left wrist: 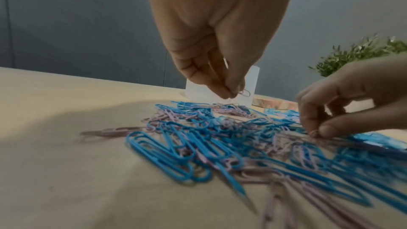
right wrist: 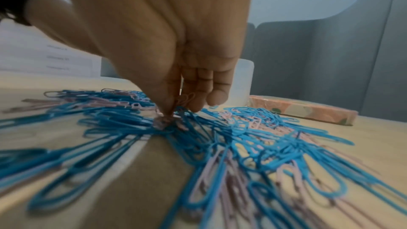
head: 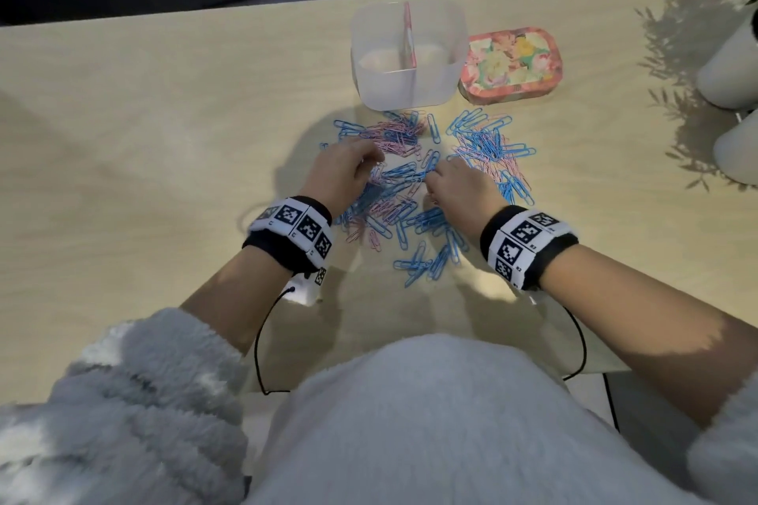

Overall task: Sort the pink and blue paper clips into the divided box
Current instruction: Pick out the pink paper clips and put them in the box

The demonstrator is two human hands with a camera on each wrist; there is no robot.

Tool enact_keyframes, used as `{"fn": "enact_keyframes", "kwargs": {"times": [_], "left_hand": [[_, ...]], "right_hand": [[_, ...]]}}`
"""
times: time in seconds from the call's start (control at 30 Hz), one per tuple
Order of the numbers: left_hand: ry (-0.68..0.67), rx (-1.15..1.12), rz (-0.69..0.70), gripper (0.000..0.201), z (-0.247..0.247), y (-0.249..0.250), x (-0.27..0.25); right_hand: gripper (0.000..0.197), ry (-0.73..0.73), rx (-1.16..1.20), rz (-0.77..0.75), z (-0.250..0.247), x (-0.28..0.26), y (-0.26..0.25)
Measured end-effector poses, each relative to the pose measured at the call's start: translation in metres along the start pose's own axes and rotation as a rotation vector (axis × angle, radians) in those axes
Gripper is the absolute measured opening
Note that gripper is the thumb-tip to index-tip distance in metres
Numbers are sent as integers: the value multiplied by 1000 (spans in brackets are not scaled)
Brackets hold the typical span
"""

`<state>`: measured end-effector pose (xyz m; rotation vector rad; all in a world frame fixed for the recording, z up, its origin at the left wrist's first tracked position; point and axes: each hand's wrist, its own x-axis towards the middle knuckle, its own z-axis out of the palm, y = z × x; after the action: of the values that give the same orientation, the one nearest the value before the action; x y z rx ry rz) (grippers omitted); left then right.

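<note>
Blue and pink paper clips (head: 410, 193) lie mixed in a wide heap on the wooden table. The translucent divided box (head: 408, 53), split by a pink partition, stands just behind the heap and looks empty. My left hand (head: 371, 160) hovers over the left of the heap. In the left wrist view this hand (left wrist: 231, 91) pinches one pink clip (left wrist: 245, 92) just above the heap. My right hand (head: 434, 176) reaches down into the middle of the heap. Its fingertips (right wrist: 169, 109) pinch pink clips (right wrist: 187, 99) among the blue ones, in front of the box (right wrist: 242, 83).
A floral tin (head: 510, 61) sits right of the box, touching or nearly touching it. Two white plant pots (head: 726, 66) (head: 738, 152) stand at the table's right edge. Black cables hang from both wristbands over the near table edge.
</note>
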<state>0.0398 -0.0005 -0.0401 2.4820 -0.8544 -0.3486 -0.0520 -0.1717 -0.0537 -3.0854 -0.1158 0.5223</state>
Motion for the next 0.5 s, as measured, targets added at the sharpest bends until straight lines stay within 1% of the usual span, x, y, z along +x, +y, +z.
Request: {"fn": "enact_keyframes", "kwargs": {"times": [0.03, 0.1, 0.13, 0.2, 0.23, 0.3, 0.4, 0.5], "left_hand": [[-36, -11, 23, 22, 3, 1, -4], [-118, 19, 47, 23, 11, 1, -13], [-139, 49, 60, 22, 15, 1, -17], [-149, 103, 91, 20, 21, 0, -22], [-147, 123, 103, 20, 22, 0, -24], [-130, 161, 123, 20, 23, -1, -24], [-103, 209, 148, 18, 25, 1, -23], [-107, 217, 164, 18, 26, 3, -25]], "right_hand": [[27, 7, -12, -10, 1, 0, 1], [22, 37, 57, 0, -2, -1, 6], [19, 75, 160, 35, -6, 0, 9], [16, 156, 452, 118, -23, 5, 16], [15, 196, 571, 131, -34, 9, 18], [14, 263, 708, 118, -60, 19, 20], [13, 351, 800, 112, -97, 43, 20], [15, 456, 794, 124, -119, 76, 22]]}}
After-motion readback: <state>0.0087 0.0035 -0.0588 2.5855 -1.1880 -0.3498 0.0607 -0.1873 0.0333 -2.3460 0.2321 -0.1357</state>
